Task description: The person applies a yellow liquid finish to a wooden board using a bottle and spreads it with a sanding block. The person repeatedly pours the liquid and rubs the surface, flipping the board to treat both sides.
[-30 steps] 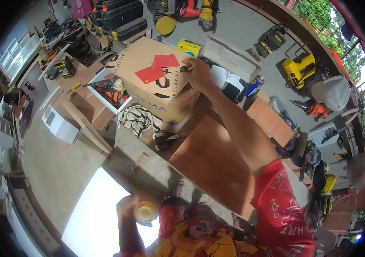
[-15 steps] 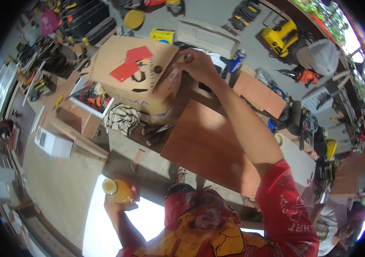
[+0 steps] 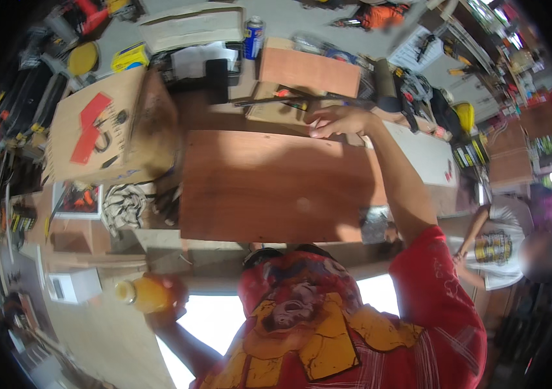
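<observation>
My left hand (image 3: 167,306) is wrapped round an uncapped bottle of orange drink (image 3: 141,294), tilted at the lower left. My right hand (image 3: 341,122) is over the back edge of a reddish-brown wooden board (image 3: 269,188), its fingers curled together; what is between them is too blurred to make out. A long dark tool (image 3: 266,101) lies just beyond that hand. A cardboard box (image 3: 69,139) with red patches and a small dark round object (image 3: 120,117) on top stands left of the board.
A blue spray can (image 3: 253,39), a wood panel (image 3: 308,71), striped cloth (image 3: 124,207) and a tool tray (image 3: 76,200) surround the board. A person in a white shirt (image 3: 503,243) is at the right. Power tools (image 3: 379,16) line the back.
The view has swung right, so the box now sits left. My right hand has left the box for the board's back edge. My left hand still holds the bottle, now tilted sideways.
</observation>
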